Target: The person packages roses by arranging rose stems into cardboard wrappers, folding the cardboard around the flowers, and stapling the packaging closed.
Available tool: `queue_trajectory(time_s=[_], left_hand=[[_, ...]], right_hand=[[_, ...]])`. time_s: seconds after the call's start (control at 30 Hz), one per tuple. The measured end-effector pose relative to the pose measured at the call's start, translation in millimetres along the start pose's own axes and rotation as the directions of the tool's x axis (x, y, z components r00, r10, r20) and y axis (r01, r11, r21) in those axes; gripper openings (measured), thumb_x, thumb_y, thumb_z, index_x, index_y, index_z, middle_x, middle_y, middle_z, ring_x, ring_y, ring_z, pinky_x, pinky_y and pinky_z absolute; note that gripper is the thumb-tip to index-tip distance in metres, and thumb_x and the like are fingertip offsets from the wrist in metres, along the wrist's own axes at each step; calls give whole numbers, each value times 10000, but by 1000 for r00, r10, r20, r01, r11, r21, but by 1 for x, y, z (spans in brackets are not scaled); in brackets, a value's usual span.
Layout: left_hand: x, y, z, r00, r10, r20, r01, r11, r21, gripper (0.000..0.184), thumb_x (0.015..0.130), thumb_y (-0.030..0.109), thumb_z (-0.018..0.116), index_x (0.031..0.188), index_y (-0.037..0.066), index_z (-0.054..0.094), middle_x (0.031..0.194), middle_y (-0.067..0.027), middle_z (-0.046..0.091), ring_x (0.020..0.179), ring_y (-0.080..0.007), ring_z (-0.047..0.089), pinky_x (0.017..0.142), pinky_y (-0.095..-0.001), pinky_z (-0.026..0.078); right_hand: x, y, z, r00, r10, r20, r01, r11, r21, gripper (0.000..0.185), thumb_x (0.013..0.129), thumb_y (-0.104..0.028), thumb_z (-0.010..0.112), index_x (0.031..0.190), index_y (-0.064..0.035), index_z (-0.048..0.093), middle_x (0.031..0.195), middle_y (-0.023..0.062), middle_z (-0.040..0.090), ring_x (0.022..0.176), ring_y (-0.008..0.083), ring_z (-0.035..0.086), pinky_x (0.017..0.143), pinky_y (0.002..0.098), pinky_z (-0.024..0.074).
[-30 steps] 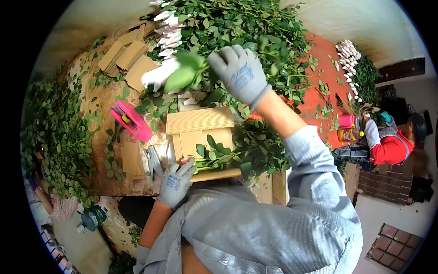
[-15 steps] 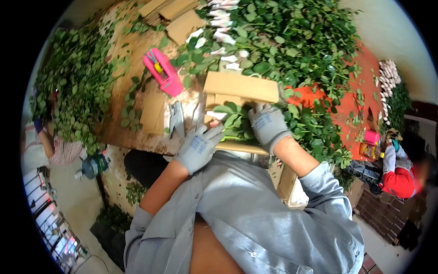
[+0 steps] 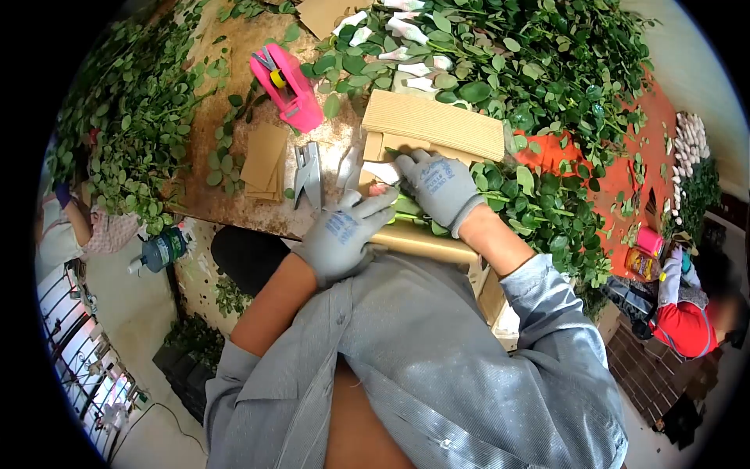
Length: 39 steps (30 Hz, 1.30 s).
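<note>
My left hand (image 3: 344, 234), in a grey glove, rests at the near left of a cardboard wrap with its fingers stretched and apart. Its fingertips lie beside a pink rose head (image 3: 379, 190). Lying flat over green stems is my right hand (image 3: 441, 187), gloved alike, its fingertips beside a white-sleeved rose (image 3: 381, 172); its palm side is hidden. The corrugated cardboard wrap (image 3: 433, 125) stands up behind the roses, and its near flap (image 3: 426, 241) lies along my front. A grey stapler (image 3: 309, 176) sits left of my hands.
A pink tape dispenser (image 3: 289, 90) and cardboard pieces (image 3: 266, 162) lie to the left on the wooden table (image 3: 211, 191). Leafy stems (image 3: 531, 62) pile up behind, with white-sleeved roses (image 3: 406, 30). Another person in red (image 3: 683, 328) is at the right; a person's arm (image 3: 76, 223) shows far left.
My right hand has shifted left along the stems toward the rose heads, covering leaves that showed before. My left hand stays by the pink rose head. The view has shifted slightly.
</note>
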<state>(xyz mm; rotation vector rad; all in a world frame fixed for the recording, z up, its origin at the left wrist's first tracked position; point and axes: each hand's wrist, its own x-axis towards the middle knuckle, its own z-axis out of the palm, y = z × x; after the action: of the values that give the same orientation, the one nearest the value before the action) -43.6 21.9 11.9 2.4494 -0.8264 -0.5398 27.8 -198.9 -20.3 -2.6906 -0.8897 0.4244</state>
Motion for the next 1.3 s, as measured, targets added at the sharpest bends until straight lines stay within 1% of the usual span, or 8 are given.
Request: queue_trajectory(time_s=[0.1, 0.4, 0.5, 0.67, 0.77, 1.13, 1.2, 1.3], left_hand=[[7, -14, -11, 988, -4, -154, -33, 972, -231, 516, 808, 199, 759, 1295, 57, 668, 1456, -121, 583, 1151, -318, 572, 1015, -438, 470], [58, -60, -18, 1000, -14, 3, 12, 923, 384, 195, 887, 237, 680, 1005, 82, 675, 986, -82, 642, 975, -291, 603, 849, -438, 481], [52, -64, -22, 996, -37, -83, 63, 937, 343, 82, 862, 174, 646, 895, 100, 662, 946, -87, 672, 953, -293, 641, 812, -440, 511], [28, -83, -62, 950, -270, -155, 305, 907, 291, 72, 856, 110, 613, 873, 65, 666, 933, -126, 658, 940, -326, 630, 812, -454, 508], [37, -54, -66, 984, 17, -178, 20, 979, 203, 134, 916, 210, 650, 929, 78, 668, 982, -113, 656, 990, -307, 636, 843, -433, 518], [30, -85, -31, 996, -60, -64, 81, 913, 401, 159, 947, 256, 625, 1014, 116, 660, 945, -74, 672, 926, -297, 677, 876, -436, 509], [12, -96, -54, 884, -468, -4, 434, 817, 380, 241, 922, 277, 662, 1092, 106, 671, 1006, -98, 675, 982, -313, 667, 898, -443, 499], [0, -60, -72, 914, -406, 19, 331, 769, 547, 384, 885, 299, 710, 1194, 75, 664, 1114, -127, 664, 1054, -333, 644, 934, -446, 491]], right_hand=[[-3, 5, 0, 999, -45, -24, 46, 998, 32, 285, 916, -120, 603, 1200, -96, 618, 1154, 147, 667, 1030, 322, 702, 829, 424, 583], [-5, 8, 3, 1000, -3, 6, 3, 997, 83, 345, 923, -101, 590, 1268, -84, 581, 1153, 160, 664, 1024, 339, 707, 846, 435, 583], [-1, 7, 7, 1000, 14, 13, -14, 999, 46, 330, 938, -112, 579, 1265, -66, 574, 1139, 159, 671, 977, 335, 720, 800, 423, 593], [2, 6, 8, 999, 15, 37, -16, 999, 44, 328, 935, -111, 583, 1260, -77, 559, 1106, 162, 672, 970, 342, 711, 801, 438, 582], [6, 5, 8, 999, -17, 44, 15, 999, 38, 357, 929, -110, 591, 1283, -91, 539, 1088, 169, 672, 970, 352, 702, 803, 454, 573], [2, 8, 12, 1000, 6, -4, -5, 999, 53, 341, 914, -105, 611, 1251, -73, 573, 1104, 163, 683, 951, 351, 725, 768, 451, 596], [2, 6, 11, 1000, 1, 11, -2, 999, 44, 332, 924, -111, 600, 1253, -83, 559, 1105, 172, 678, 965, 348, 716, 779, 452, 585], [3, 1, 6, 999, -29, 40, 29, 1000, 9, 321, 932, -112, 589, 1250, -91, 549, 1117, 174, 672, 983, 342, 708, 788, 451, 577]])
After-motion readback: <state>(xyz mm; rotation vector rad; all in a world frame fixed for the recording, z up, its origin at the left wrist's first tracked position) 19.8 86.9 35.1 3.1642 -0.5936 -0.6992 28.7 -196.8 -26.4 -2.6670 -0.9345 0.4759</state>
